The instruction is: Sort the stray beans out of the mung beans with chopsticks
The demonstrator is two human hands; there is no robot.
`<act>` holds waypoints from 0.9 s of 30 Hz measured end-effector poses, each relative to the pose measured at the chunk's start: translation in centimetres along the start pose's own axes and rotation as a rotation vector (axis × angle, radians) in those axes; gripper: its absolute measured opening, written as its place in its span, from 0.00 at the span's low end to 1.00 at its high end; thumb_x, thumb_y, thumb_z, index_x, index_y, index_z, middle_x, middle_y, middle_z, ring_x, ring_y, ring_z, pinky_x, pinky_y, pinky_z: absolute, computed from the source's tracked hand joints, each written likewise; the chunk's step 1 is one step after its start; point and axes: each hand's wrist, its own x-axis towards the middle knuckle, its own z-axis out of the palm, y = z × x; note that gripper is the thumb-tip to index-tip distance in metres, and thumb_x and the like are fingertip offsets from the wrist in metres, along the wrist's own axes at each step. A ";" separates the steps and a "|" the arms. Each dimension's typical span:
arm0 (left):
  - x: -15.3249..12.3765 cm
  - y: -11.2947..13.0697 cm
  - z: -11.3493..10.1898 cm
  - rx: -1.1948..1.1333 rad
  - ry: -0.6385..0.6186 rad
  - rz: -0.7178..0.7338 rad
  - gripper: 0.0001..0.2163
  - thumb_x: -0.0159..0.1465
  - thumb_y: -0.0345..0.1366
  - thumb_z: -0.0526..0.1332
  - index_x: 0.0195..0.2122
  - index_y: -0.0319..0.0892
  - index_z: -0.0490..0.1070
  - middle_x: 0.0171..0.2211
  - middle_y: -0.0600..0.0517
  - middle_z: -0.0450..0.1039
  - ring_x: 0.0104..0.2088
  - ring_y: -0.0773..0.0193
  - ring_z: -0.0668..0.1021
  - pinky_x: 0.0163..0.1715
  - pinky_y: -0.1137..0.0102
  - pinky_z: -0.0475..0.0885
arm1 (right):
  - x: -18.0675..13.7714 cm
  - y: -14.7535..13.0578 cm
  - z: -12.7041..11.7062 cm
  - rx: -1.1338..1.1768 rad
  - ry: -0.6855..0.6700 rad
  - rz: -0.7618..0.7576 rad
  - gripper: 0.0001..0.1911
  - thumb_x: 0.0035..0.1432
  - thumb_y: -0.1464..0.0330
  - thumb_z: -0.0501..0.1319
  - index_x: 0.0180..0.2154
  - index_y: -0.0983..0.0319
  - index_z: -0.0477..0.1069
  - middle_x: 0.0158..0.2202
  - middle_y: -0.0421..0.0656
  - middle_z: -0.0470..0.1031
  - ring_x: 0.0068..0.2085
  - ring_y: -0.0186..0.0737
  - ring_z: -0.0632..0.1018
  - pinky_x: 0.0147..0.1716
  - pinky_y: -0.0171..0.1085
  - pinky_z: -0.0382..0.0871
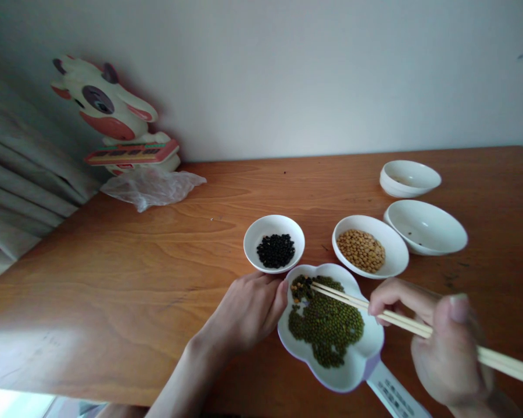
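My right hand [447, 345] is closed around a pair of light wooden chopsticks [403, 322]. Their tips reach into a white flower-shaped dish [353, 371] with a lilac rim and a handle, among a few black and yellow beans [302, 287] at its upper left. Green mung beans [331, 325] cover much of the dish's floor. At the dish's left edge, my left hand [250, 307] holds the rim, thumb against it and the other fingers partly hidden. Just beyond that hand stands a white bowl [250, 239] of black beans [275, 251].
A white bowl [394, 252] of yellow soybeans [361, 251] stands behind the dish. Two more white bowls, a nearer one [436, 226] and a farther one [412, 174], hold a few specks. A cow-shaped toy keyboard [135, 152] and a clear plastic bag [154, 186] lie back left.
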 end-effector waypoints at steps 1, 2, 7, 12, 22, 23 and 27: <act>0.0 0.0 0.0 0.003 0.002 0.000 0.20 0.82 0.36 0.47 0.39 0.41 0.76 0.39 0.46 0.82 0.38 0.55 0.83 0.40 0.58 0.81 | 0.0 0.1 0.0 0.000 0.005 -0.003 0.41 0.73 0.40 0.37 0.29 0.55 0.78 0.26 0.45 0.76 0.30 0.48 0.77 0.31 0.45 0.68; 0.0 0.0 0.1 0.008 0.010 0.002 0.20 0.82 0.36 0.47 0.39 0.41 0.76 0.38 0.46 0.82 0.37 0.56 0.83 0.40 0.58 0.81 | 0.0 0.1 0.0 0.002 0.005 -0.007 0.41 0.73 0.40 0.38 0.29 0.55 0.78 0.26 0.45 0.77 0.30 0.48 0.77 0.31 0.44 0.68; 0.0 -0.2 0.3 0.033 0.015 0.029 0.19 0.82 0.36 0.47 0.43 0.40 0.77 0.40 0.45 0.83 0.40 0.53 0.85 0.41 0.57 0.81 | 0.3 0.5 -0.4 0.029 -0.066 -0.038 0.43 0.71 0.38 0.37 0.30 0.55 0.80 0.26 0.46 0.77 0.28 0.47 0.78 0.24 0.42 0.67; -0.1 -0.3 0.6 0.017 0.034 0.025 0.19 0.82 0.35 0.46 0.45 0.40 0.77 0.41 0.44 0.84 0.42 0.53 0.86 0.44 0.58 0.82 | 0.2 0.5 -0.5 0.037 -0.083 -0.069 0.42 0.72 0.39 0.38 0.30 0.55 0.80 0.25 0.46 0.76 0.27 0.47 0.77 0.23 0.42 0.67; -0.4 -0.5 0.7 0.009 0.044 0.024 0.19 0.82 0.35 0.47 0.45 0.40 0.77 0.42 0.43 0.85 0.45 0.52 0.87 0.49 0.55 0.83 | 0.5 0.1 -0.2 0.015 -0.106 -0.088 0.41 0.72 0.39 0.37 0.30 0.54 0.79 0.25 0.45 0.75 0.26 0.46 0.76 0.23 0.43 0.65; -0.4 -0.4 0.7 0.004 0.035 0.016 0.19 0.82 0.36 0.46 0.44 0.40 0.77 0.42 0.43 0.85 0.45 0.52 0.87 0.49 0.55 0.83 | 0.5 0.0 -0.2 0.015 -0.113 -0.092 0.41 0.72 0.39 0.38 0.29 0.54 0.78 0.24 0.45 0.75 0.26 0.45 0.75 0.23 0.43 0.64; -0.4 -0.4 0.6 -0.005 0.036 0.023 0.20 0.82 0.36 0.46 0.43 0.40 0.77 0.43 0.42 0.85 0.47 0.51 0.86 0.51 0.53 0.83 | 0.1 -0.2 0.2 -0.002 -0.090 -0.064 0.40 0.72 0.39 0.37 0.29 0.54 0.77 0.25 0.44 0.74 0.26 0.45 0.74 0.24 0.43 0.63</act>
